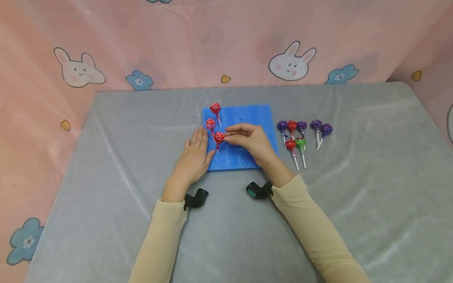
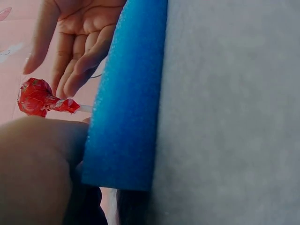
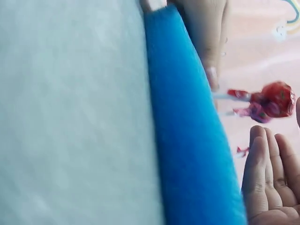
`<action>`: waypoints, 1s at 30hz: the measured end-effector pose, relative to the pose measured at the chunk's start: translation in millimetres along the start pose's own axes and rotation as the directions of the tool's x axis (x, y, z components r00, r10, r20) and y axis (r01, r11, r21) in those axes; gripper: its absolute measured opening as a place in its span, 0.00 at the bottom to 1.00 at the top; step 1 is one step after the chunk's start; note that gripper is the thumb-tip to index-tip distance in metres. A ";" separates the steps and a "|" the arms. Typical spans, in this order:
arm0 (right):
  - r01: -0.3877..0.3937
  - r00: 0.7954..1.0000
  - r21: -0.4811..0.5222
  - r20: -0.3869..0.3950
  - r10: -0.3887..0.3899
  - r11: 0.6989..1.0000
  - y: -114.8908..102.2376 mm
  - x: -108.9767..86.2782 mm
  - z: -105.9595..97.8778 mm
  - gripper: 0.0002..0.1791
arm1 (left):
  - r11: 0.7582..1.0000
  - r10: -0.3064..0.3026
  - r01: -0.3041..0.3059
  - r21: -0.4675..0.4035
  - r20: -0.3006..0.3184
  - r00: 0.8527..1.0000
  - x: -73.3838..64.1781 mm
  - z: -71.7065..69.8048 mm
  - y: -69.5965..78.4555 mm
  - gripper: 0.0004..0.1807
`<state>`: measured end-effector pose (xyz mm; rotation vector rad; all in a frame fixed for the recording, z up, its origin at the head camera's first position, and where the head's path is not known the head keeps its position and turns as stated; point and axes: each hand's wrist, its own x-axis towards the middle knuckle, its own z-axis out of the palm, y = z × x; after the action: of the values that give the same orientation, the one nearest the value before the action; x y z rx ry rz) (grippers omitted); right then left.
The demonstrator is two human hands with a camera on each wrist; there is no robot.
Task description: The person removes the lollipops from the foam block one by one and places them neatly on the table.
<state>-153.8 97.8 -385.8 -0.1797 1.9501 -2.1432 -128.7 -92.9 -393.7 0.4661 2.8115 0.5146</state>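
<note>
A blue foam block [image 1: 247, 116] lies on the table with three wrapped lollipops upright in its left side. One red lollipop [image 1: 215, 107] stands at the back, a pinkish-red lollipop [image 1: 210, 124] in the middle and another red lollipop [image 1: 219, 137] at the front. My left hand [image 1: 194, 157] rests with straight fingers along the block's left edge. Beside the front lollipop is my right hand [image 1: 249, 140], its thumb and fingers parted. In the left wrist view those fingers are close to the lollipop's wrapper [image 2: 33, 96] without gripping it.
Right of the block lie several loose lollipops, among them a green lollipop [image 1: 300, 142], a red lollipop [image 1: 291, 125] and a purple lollipop [image 1: 282, 125]. Two purple lollipops [image 1: 326, 129] lie farther right. A pink curtain [image 1: 191, 47] hangs behind the grey-covered table [image 1: 116, 157].
</note>
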 end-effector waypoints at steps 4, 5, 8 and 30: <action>0.020 1.000 -0.009 0.012 -0.020 1.000 2.7 -1.3 6.7 0.17 | 1.000 0.003 -0.003 -0.002 -0.007 1.000 -1.6 -1.0 0.0 0.36; 0.019 1.000 -0.018 0.013 -0.019 1.000 3.1 -1.7 7.9 0.17 | 1.000 0.005 -0.005 -0.003 -0.009 1.000 -1.7 -1.2 0.0 0.36; 0.009 1.000 -0.069 0.014 -0.008 0.998 4.0 -2.5 9.4 0.17 | 1.000 0.007 -0.007 -0.004 -0.008 1.000 -1.8 -1.8 0.4 0.36; 0.036 0.999 -0.239 0.047 -0.025 0.970 10.9 -4.5 17.9 0.11 | 1.000 -0.001 0.001 -0.006 -0.008 1.000 -2.0 -0.8 1.9 0.35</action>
<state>-144.0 80.8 -394.4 -0.2977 2.1899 -1.8979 -126.7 -92.1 -391.8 0.4624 2.8169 0.5263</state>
